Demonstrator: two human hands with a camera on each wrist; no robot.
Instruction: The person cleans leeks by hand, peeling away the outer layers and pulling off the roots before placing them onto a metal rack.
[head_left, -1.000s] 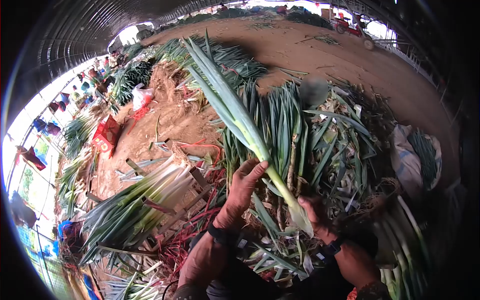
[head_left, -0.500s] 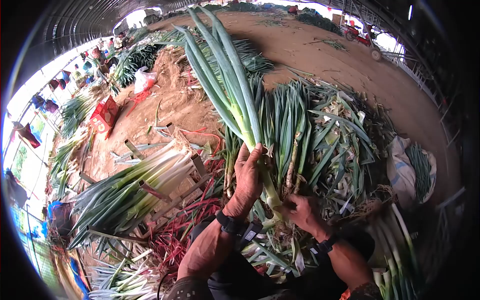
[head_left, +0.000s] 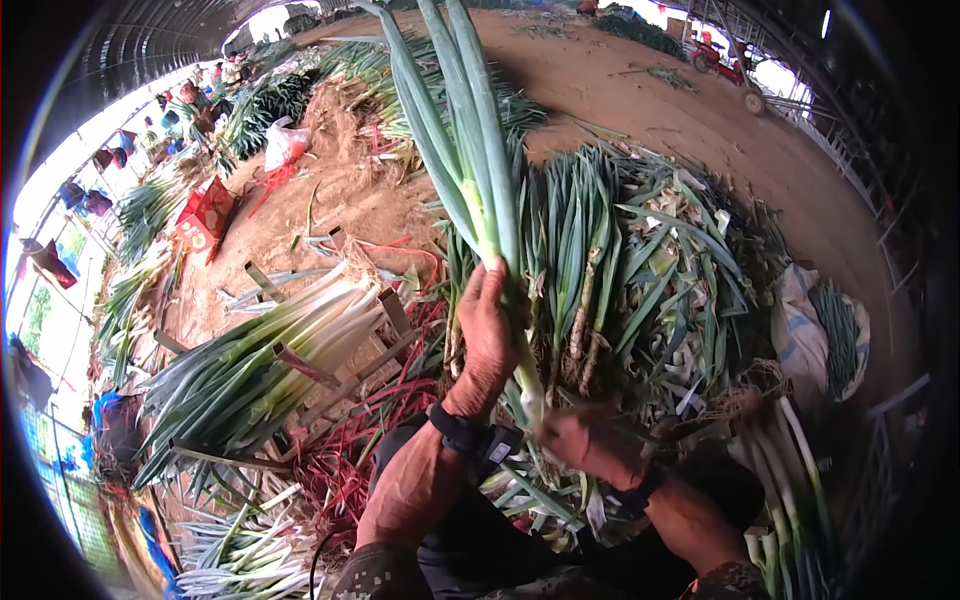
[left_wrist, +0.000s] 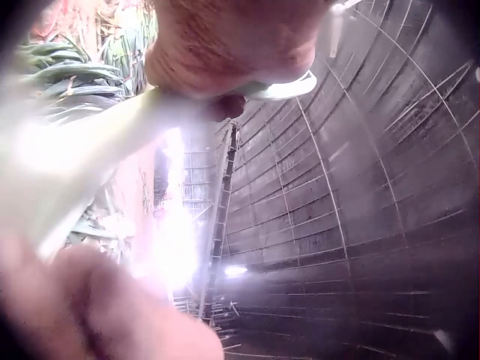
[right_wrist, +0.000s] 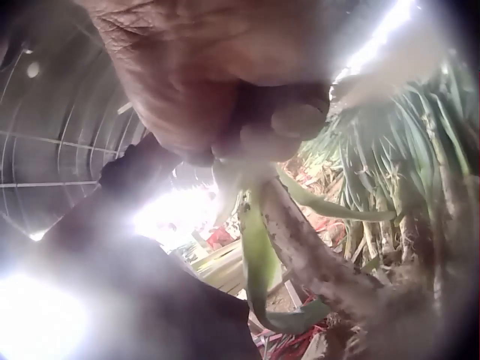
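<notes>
A large leek (head_left: 470, 150) with broad green leaves stands nearly upright in the head view, its pale stem pointing down. Around that stem the left hand (head_left: 487, 330) is curled; in the left wrist view the pale stem (left_wrist: 97, 142) runs past its fingers. Near the leek's lower end is the right hand (head_left: 590, 445), blurred in the head view. In the right wrist view the right hand's curled fingers (right_wrist: 289, 124) pinch a pale leaf layer, with a green strip (right_wrist: 259, 262) hanging beside a mottled stem (right_wrist: 315, 262).
Trimmed leeks (head_left: 290, 350) lie across a wooden rack (head_left: 350, 400) at left, by red ties (head_left: 340, 480). Untrimmed leeks (head_left: 570, 240) stand ahead, beside a heap of leaf scraps (head_left: 680, 270). A white sack (head_left: 800, 320) is at right, a red box (head_left: 207, 218) far left.
The leek has become more upright and its leaf tops have risen out of the view. The left hand has moved up slightly; the right hand has shifted left along the leek's lower end.
</notes>
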